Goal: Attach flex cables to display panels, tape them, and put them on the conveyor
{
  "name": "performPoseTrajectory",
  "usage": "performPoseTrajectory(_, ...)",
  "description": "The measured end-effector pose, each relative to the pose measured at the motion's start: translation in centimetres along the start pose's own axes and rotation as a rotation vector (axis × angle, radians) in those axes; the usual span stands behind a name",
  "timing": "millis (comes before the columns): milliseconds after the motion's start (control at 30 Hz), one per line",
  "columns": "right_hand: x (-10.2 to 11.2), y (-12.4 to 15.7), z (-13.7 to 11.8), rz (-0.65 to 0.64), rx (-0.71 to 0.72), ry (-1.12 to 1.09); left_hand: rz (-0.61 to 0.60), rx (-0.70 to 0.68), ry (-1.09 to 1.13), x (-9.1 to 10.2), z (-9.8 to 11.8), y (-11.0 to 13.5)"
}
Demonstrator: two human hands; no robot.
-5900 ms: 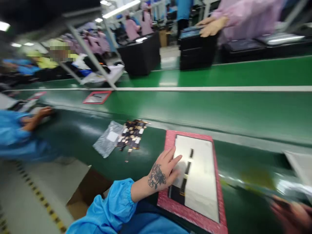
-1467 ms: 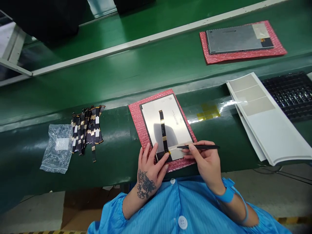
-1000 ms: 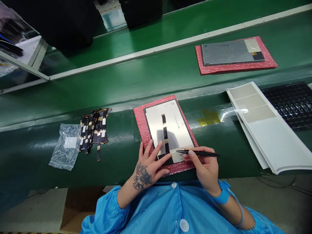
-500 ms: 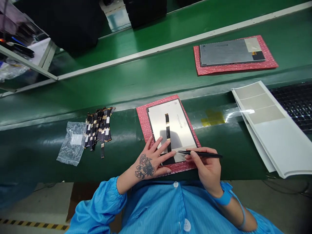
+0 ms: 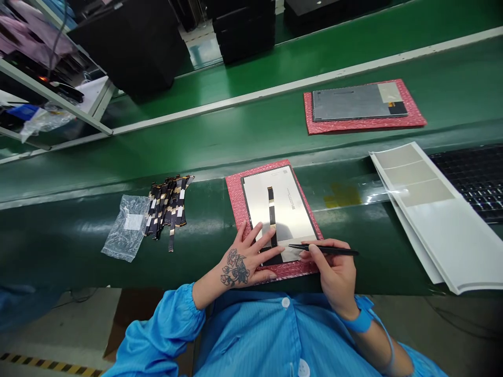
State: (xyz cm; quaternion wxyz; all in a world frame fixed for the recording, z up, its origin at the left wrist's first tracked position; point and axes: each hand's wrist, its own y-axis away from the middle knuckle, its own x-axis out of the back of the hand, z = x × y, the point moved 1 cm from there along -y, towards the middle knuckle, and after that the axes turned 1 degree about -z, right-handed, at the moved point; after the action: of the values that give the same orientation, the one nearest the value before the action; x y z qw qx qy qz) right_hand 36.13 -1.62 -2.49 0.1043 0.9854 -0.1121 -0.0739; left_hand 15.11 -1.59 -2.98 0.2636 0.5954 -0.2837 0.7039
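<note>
A display panel [image 5: 259,183] lies back side up on a pink bubble-wrap sheet [image 5: 234,191] in front of me. Along its middle runs a black flex cable [image 5: 271,212] with gold ends. My left hand [image 5: 249,259] rests with fingers spread over the panel's lower left, covering the cable's near end. In my right hand [image 5: 334,269] is a pair of black tweezers [image 5: 332,250]; their tips point left, close to my left index finger, at the pale strip [image 5: 291,254] along the panel's near edge. Whether the tips touch the strip I cannot tell.
Left of the panel lie a pile of flex cables [image 5: 167,207] and a clear plastic bag [image 5: 124,228]. Another panel [image 5: 353,104] on pink wrap sits at the back right. White sheets with grey labels [image 5: 440,214] and a black grid-like tray [image 5: 471,178] are at the right.
The camera view has shifted slightly, so the far bench things sit lower in the picture. Both hands, the tweezers and the panel hold nearly the same positions relative to one another.
</note>
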Motion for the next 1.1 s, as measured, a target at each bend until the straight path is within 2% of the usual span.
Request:
performPoseTrajectory(233,-0.1,0.1,0.0,-0.017,0.012,-0.001,-0.029,-0.01,0.027,0.2,0.1,0.0)
performPoseTrajectory(400,0.5,0.0,0.3,0.018,-0.008,-0.045,-0.048,0.002,-0.003,0.1,0.1,-0.1)
performPoseTrajectory(500,1.5,-0.6,0.1,0.083,0.023,-0.086,0.024,0.027,-0.036,-0.3,0.4,0.0)
performPoseTrajectory(567,2.2,-1.2,-0.3,0.132,0.047,-0.091,0.101,-0.009,-0.033,-0.5,0.9,0.4)
performPoseTrajectory(633,2.9,-1.6,-0.7,0.148,0.046,-0.088,0.177,-0.044,0.029,-0.2,1.9,1.2)
performPoseTrajectory(667,3.1,-1.7,-0.8,0.141,0.037,-0.088,0.203,-0.014,0.097,0.1,2.6,1.8)
performPoseTrajectory(700,3.2,-1.7,-0.9,0.131,0.025,-0.088,0.222,0.079,0.196,0.5,3.2,2.5)
performPoseTrajectory(733,3.2,-1.6,-0.8,0.116,0.009,-0.089,0.241,0.23,0.328,1.0,3.7,3.3)
performPoseTrajectory(800,3.0,-1.3,-0.7,0.082,-0.037,-0.087,0.321,0.61,0.686,1.7,4.6,4.7)
performPoseTrajectory(867,2.7,-0.9,-0.6,0.042,-0.087,-0.081,0.405,0.879,1.081,1.9,5.2,5.6)
performPoseTrajectory(967,2.4,-0.7,-0.7,-0.015,-0.124,-0.075,0.429,1.021,1.517,1.5,4.9,5.1)
performPoseTrajectory(1100,2.5,-1.2,-1.1,-0.044,-0.133,-0.069,0.384,1.119,1.708,1.6,2.6,2.5)
